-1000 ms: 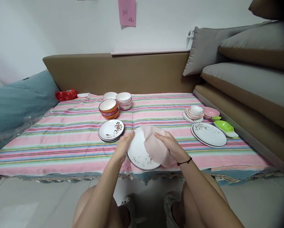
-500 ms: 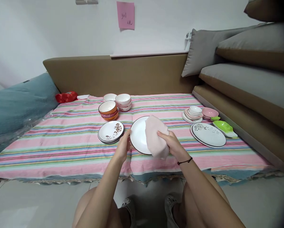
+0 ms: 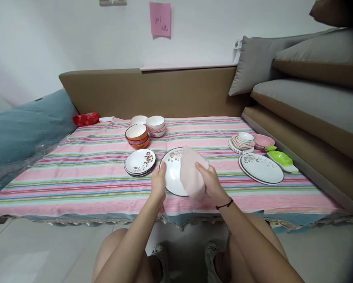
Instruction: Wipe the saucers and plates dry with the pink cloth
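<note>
My left hand point(image 3: 159, 181) grips the left rim of a white plate point(image 3: 172, 179) with a dark edge and a brown flower print near its top. The thumb lies on the plate's face. My right hand point(image 3: 209, 181) pinches a pale pink cloth point(image 3: 191, 171), which covers the plate's right part; the fingers behind it are hidden. Just left of the plate lies a stack of flowered plates point(image 3: 138, 162). Behind that stack stand orange bowls point(image 3: 137, 135) and white bowls point(image 3: 155, 125).
At the right are oval plates point(image 3: 261, 169), a green dish point(image 3: 282, 159), a pink bowl point(image 3: 264, 141) and stacked small dishes point(image 3: 245, 138). Grey-brown cushions point(image 3: 306, 98) rise beyond them. A red bundle point(image 3: 86, 118) lies back left on the striped cloth point(image 3: 91, 165).
The plate's printed flowers now show, where its face looked plain before. My left thumb has come over the rim onto the face. The whole view has shifted slightly.
</note>
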A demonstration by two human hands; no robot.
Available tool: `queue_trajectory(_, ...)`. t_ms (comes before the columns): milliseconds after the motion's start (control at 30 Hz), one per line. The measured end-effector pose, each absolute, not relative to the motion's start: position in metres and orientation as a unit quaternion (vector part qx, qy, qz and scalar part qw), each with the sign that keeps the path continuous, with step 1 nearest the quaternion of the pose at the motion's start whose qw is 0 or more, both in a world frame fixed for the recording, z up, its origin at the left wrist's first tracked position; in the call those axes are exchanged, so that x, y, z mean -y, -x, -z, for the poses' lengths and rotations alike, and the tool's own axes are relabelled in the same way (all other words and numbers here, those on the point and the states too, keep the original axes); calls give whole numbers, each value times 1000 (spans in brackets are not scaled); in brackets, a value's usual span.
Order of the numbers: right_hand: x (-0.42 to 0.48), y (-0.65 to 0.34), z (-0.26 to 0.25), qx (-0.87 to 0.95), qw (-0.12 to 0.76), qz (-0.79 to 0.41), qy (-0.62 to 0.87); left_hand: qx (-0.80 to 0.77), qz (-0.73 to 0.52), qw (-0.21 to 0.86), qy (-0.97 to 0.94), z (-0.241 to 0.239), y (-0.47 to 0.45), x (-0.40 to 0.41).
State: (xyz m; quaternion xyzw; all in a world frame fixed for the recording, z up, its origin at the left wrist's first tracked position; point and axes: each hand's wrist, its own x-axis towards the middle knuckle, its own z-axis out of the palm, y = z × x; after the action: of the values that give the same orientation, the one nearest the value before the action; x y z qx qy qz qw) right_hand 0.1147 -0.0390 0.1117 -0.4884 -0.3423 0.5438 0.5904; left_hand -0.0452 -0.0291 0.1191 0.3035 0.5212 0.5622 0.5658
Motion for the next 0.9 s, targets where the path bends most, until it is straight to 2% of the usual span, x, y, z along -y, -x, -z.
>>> queue_trajectory(167, 47, -86, -93, 310, 603, -535, 504, -488, -622, 559, -251, -102, 33, 30)
queue_trajectory(333, 30, -117, -102, 330, 602, -522, 506, -520, -506, 606, -326, -118, 43, 29)
queue_trajectory(500, 27, -156, -125, 401, 520, -562, 503, -540, -486, 536, -429, -141, 59, 27)
queue_trajectory(667, 35, -159, -130, 475, 456, -551, 512, -527, -397, 545, -518, -148, 67, 30)
queue_trajectory(900, 32, -152, -129, 442, 513, -562, 475, -510, -421, 601, -449, -145, 72, 33)
